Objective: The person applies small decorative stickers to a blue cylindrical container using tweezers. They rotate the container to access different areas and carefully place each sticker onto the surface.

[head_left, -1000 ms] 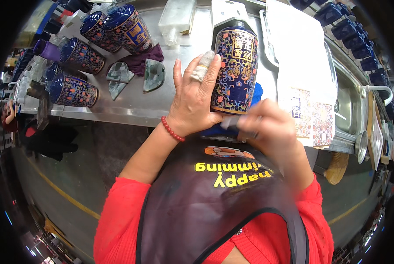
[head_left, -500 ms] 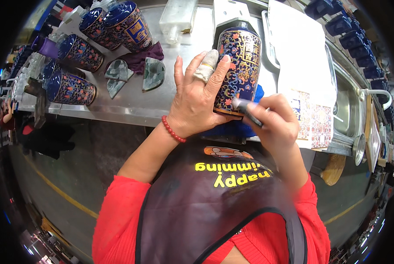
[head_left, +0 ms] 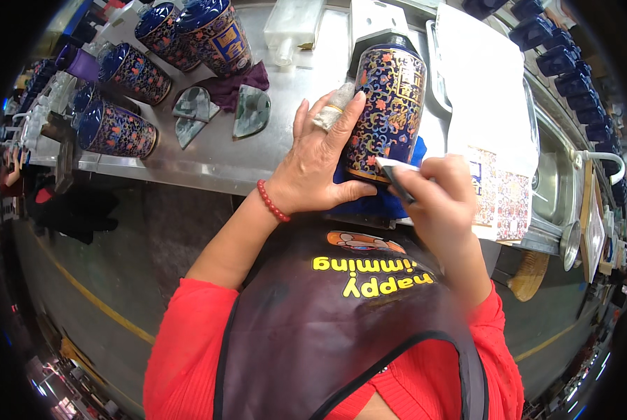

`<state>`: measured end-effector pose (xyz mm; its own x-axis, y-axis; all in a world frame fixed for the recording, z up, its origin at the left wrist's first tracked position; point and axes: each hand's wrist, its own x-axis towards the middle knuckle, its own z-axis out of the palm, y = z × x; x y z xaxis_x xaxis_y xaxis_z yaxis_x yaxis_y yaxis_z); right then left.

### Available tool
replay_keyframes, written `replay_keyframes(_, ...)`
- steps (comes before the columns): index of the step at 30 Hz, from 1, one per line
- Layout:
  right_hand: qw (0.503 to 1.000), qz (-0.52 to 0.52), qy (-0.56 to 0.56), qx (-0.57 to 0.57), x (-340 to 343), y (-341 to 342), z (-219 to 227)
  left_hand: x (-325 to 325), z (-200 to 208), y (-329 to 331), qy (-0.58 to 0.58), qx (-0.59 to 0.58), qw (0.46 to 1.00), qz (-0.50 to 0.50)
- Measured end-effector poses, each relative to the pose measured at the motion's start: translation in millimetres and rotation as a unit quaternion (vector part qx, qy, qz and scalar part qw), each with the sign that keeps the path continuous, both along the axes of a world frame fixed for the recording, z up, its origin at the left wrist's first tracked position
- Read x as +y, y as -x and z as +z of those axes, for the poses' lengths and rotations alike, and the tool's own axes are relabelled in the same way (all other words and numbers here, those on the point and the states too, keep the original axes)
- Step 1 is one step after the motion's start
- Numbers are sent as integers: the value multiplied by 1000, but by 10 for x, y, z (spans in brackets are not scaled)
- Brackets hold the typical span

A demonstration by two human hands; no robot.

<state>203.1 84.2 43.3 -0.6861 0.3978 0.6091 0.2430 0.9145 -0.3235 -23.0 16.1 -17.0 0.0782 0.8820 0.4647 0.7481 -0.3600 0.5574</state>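
A dark blue bottle (head_left: 382, 115) with a colourful floral and gold pattern lies on the metal worktop, neck pointing away from me, on a blue cloth (head_left: 420, 150). My left hand (head_left: 315, 164) steadies it, fingers along its left side and thumb near its base. Grey-white wrapping (head_left: 333, 115) tied with a yellow band covers one of those fingers. My right hand (head_left: 443, 192) is closed on a small flat tool (head_left: 399, 183), dark with a pale tip. That tip meets the lower right of the bottle, close to its base. My right fingers partly hide the tool.
Several similar blue bottles (head_left: 121, 129) stand at the left. Green marbled pieces (head_left: 252, 110) and a purple cloth (head_left: 240, 85) lie beside them. A clear bottle (head_left: 292, 31) is farther back. White paper and patterned sheets (head_left: 513, 203) lie right, before a sink (head_left: 555, 178).
My right hand's tool now shows more clearly, its pale tip on the bottle's lower part. My left thumb has come up into fuller view by the base. The whole view has shifted slightly.
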Motion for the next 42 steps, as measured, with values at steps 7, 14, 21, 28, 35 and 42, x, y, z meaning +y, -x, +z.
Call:
replay_keyframes(7, 999, 44, 30, 8, 7, -10, 41, 28, -11, 158, 27, -77, 994, -78)
replay_keyframes(14, 992, 107, 64, -5, 27, -45, 60, 50, -18, 97, 28, -97, 993, -63)
replay_keyframes(21, 987, 147, -9, -67, 19, -42, 22, 71, -32, 150, 47, -145, 983, -97)
replay_keyframes(28, 999, 35, -5, 24, 51, -30, -10, 42, -25, 21, 18, -136, 989, -46)
replay_keyframes(35, 997, 49, -47, -40, 18, -6, 94, 51, -58, 61, 48, -187, 979, -67)
replay_keyframes(42, 999, 36, -22, 9, 5, 52, 84, -70, -31, 56, 14, 4, 1000, 25)
